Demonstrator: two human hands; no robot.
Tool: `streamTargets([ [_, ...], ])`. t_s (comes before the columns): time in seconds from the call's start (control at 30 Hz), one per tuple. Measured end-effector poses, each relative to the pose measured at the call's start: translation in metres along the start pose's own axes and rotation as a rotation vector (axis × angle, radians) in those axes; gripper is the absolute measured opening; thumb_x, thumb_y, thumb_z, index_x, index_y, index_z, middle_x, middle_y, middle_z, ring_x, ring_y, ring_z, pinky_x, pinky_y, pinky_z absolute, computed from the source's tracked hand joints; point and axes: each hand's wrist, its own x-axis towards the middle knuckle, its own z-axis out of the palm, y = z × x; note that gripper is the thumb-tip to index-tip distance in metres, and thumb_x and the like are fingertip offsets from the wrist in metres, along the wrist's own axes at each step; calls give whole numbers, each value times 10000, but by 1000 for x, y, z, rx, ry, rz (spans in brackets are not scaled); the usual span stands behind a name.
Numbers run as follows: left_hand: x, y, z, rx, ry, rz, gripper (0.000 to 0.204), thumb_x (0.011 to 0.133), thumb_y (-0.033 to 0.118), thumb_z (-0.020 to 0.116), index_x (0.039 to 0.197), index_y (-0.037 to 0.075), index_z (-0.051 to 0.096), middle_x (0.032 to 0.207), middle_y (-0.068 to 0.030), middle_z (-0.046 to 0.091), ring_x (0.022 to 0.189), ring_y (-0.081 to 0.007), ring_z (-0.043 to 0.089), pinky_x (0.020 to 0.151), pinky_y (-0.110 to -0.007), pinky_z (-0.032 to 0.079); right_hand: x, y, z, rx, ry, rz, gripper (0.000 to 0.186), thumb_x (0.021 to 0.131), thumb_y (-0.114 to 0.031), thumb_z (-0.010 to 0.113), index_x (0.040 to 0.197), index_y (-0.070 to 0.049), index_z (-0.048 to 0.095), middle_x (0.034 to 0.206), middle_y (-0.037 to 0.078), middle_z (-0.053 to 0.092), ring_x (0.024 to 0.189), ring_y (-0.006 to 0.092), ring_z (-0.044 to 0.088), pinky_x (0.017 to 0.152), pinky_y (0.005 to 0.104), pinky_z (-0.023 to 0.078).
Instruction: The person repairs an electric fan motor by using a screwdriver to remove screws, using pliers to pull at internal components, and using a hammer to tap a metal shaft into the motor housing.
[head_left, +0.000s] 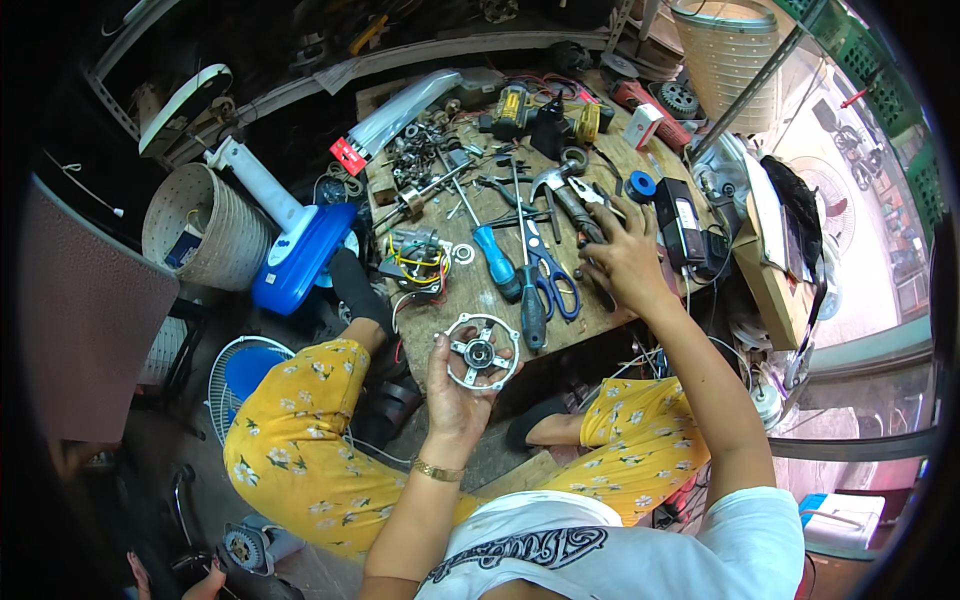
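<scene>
Head view: cover (479, 353) held by the left hand's (455, 398) curled fingers at the tabletop's (592, 322) near edge, separated from the wired motor (418, 258) at left, joining undone; right hand's (634, 262) half-spread fingers near the hammer (576, 207), grip undeterminable.

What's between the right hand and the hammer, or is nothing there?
Nothing that I can see. The right hand is over the lower handle of the hammer, fingers spread. I can't tell whether they touch it.
</scene>
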Motion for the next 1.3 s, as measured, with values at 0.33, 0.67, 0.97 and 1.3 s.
streamTargets([
  [0.33,-5,-1,-2,194,-114,115,469,980,502,460,1220,100,504,1111,-107,612,1004,-254,651,849,-410,559,-8,-40,-18,334,150,160,165,649,-264,825,783,-208,748,1349,69,509,1333,363,337,1072,662,160],
  [0.67,-15,-16,13,282,-79,216,467,979,448,496,1292,102,486,1090,-39,606,886,-107,580,737,-221,466,-34,-130,-56,600,122,63,227,593,-303,854,791,-238,763,1364,63,492,1306,392,330,1057,581,212],
  [0.97,-20,-14,15,296,-167,273,509,879,296,627,1308,88,447,1164,-51,555,972,-118,574,803,-240,492,-42,-136,-54,488,166,41,168,636,-302,817,791,-275,759,1395,38,460,1329,376,315,1051,682,140],
  [1.3,-25,-15,23,351,-312,311,483,834,195,647,1233,48,418,1220,-122,473,1023,-221,604,956,-364,492,-54,-131,-56,1310,129,301,521,720,-116,786,1180,-46,551,1290,162,530,1176,351,532,995,419,416],
])
